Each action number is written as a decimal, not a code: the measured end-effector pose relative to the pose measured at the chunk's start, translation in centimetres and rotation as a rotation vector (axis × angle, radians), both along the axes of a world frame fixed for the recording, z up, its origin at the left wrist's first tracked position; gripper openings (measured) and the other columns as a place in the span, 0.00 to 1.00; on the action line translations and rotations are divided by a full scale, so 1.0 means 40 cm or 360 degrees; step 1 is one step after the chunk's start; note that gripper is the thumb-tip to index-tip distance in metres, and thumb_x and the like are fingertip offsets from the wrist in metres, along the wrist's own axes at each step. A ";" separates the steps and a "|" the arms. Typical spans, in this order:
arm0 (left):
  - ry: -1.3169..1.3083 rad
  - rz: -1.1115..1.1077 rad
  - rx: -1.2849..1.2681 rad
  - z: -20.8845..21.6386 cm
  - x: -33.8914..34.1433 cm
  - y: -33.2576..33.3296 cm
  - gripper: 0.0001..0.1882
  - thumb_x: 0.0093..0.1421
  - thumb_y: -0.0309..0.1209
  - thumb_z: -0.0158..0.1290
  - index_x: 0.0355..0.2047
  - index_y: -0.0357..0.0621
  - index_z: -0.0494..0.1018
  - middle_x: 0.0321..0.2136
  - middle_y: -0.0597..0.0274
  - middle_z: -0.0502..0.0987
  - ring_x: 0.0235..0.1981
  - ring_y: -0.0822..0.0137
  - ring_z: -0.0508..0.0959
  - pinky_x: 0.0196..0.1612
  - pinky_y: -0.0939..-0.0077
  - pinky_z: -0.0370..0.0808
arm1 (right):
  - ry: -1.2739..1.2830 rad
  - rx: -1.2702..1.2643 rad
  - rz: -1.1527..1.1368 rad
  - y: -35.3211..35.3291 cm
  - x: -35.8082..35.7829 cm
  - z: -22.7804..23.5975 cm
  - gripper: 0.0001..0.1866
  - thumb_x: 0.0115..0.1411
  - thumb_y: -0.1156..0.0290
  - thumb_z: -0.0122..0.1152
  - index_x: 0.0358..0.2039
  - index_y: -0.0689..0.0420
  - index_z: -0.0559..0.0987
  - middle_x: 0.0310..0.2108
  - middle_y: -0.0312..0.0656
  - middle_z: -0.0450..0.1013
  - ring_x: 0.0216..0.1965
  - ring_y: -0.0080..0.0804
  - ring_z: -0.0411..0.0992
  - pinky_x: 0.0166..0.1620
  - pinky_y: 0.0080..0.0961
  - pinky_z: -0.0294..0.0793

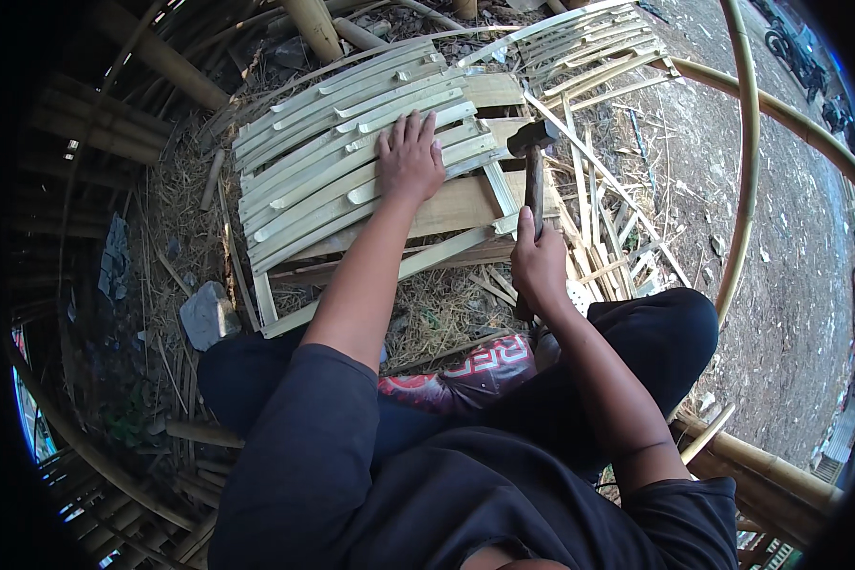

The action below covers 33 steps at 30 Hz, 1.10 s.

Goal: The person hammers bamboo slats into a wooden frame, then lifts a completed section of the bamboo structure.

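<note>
A panel of pale split-bamboo slats (304,171) lies in front of me, its slats side by side across a thin frame. My left hand (411,160) rests on the slats near their right ends, palm down with fingers stretched out. In my right hand (540,264), fingers wrap round the wooden handle of a hammer (535,180). The hammer stands roughly upright, its dark metal head (533,139) level with the panel's right edge. Beneath the slats a wooden board (427,217) shows through the gaps. Whether the hammer head touches anything, I cannot tell.
Another slatted bamboo panel (589,38) lies at the far right. Loose bamboo strips (603,252) are heaped right of the board. A grey stone (209,316) sits by my left knee. Curved bamboo poles (746,142) frame the right side, and straw-like shavings (427,313) litter the ground.
</note>
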State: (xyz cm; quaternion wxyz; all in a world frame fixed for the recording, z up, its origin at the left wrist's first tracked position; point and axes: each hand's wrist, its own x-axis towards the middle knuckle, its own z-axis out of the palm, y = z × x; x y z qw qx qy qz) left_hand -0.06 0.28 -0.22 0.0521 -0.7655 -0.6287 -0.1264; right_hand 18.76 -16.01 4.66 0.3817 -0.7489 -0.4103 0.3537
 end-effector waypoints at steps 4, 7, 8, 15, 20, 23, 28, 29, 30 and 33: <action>0.0017 0.0007 -0.0007 0.000 -0.003 0.000 0.30 0.73 0.42 0.38 0.75 0.57 0.54 0.73 0.58 0.58 0.74 0.56 0.56 0.75 0.49 0.49 | -0.0021 -0.0180 0.0117 -0.002 -0.009 -0.011 0.29 0.73 0.52 0.50 0.27 0.69 0.77 0.21 0.61 0.74 0.27 0.60 0.76 0.34 0.50 0.71; 0.0009 0.0002 0.0003 -0.001 0.004 0.000 0.30 0.73 0.42 0.38 0.74 0.57 0.55 0.73 0.58 0.58 0.74 0.56 0.56 0.74 0.50 0.49 | -0.0004 -0.0155 0.0087 0.003 -0.007 -0.015 0.29 0.73 0.52 0.50 0.27 0.68 0.77 0.21 0.60 0.74 0.27 0.59 0.76 0.35 0.49 0.72; -0.0004 -0.0008 0.0016 -0.001 0.008 0.002 0.30 0.73 0.42 0.38 0.74 0.56 0.55 0.73 0.58 0.58 0.74 0.56 0.57 0.74 0.50 0.49 | -0.0027 -0.0152 0.0090 0.005 -0.001 -0.016 0.30 0.73 0.51 0.50 0.27 0.68 0.76 0.19 0.57 0.73 0.25 0.55 0.76 0.33 0.48 0.72; -0.0114 -0.0058 0.0118 -0.028 -0.014 0.008 0.31 0.70 0.42 0.42 0.72 0.54 0.59 0.71 0.54 0.62 0.73 0.54 0.58 0.74 0.47 0.47 | 0.0427 -0.0071 -0.0032 0.000 -0.002 0.057 0.28 0.76 0.49 0.47 0.22 0.56 0.67 0.13 0.32 0.62 0.11 0.23 0.61 0.16 0.28 0.61; -0.0051 -0.0025 0.0031 -0.013 0.012 0.003 0.30 0.73 0.42 0.38 0.74 0.56 0.55 0.73 0.57 0.59 0.74 0.56 0.56 0.74 0.48 0.48 | -0.0371 0.0128 0.0087 -0.004 0.007 -0.025 0.29 0.75 0.52 0.49 0.26 0.67 0.74 0.17 0.52 0.69 0.22 0.48 0.71 0.31 0.46 0.70; -0.0013 -0.0004 0.0080 -0.017 0.010 0.006 0.30 0.73 0.42 0.37 0.74 0.57 0.55 0.73 0.57 0.59 0.74 0.56 0.56 0.74 0.47 0.48 | -0.0564 0.0131 0.0309 0.038 0.035 -0.026 0.32 0.74 0.50 0.50 0.21 0.65 0.73 0.14 0.47 0.66 0.16 0.38 0.64 0.25 0.43 0.64; -0.0003 0.0002 0.0055 -0.017 -0.001 0.007 0.30 0.73 0.42 0.37 0.74 0.57 0.55 0.73 0.57 0.59 0.74 0.55 0.56 0.74 0.47 0.49 | -0.0133 0.0173 0.0107 0.010 0.003 0.025 0.32 0.75 0.49 0.49 0.20 0.62 0.70 0.12 0.39 0.63 0.14 0.30 0.62 0.21 0.36 0.61; -0.0016 -0.0003 0.0055 -0.016 0.004 0.008 0.30 0.73 0.42 0.37 0.74 0.57 0.55 0.73 0.57 0.59 0.74 0.55 0.56 0.74 0.47 0.49 | -0.0096 0.0158 0.0112 0.009 0.008 0.019 0.31 0.75 0.49 0.48 0.20 0.61 0.69 0.12 0.37 0.64 0.13 0.27 0.61 0.19 0.34 0.60; -0.0016 -0.0002 0.0056 -0.015 0.004 0.009 0.30 0.73 0.42 0.37 0.74 0.57 0.55 0.73 0.57 0.59 0.74 0.55 0.56 0.74 0.47 0.49 | -0.0095 0.0159 0.0113 0.008 0.005 0.025 0.31 0.75 0.49 0.48 0.20 0.61 0.69 0.12 0.37 0.64 0.13 0.27 0.61 0.19 0.34 0.60; -0.0002 0.0005 0.0046 -0.015 0.000 0.007 0.30 0.73 0.42 0.38 0.74 0.58 0.55 0.73 0.57 0.59 0.74 0.55 0.56 0.74 0.47 0.49 | 0.0260 -0.0193 0.0120 0.000 -0.011 0.041 0.29 0.76 0.48 0.47 0.23 0.57 0.68 0.13 0.34 0.64 0.12 0.23 0.61 0.16 0.29 0.60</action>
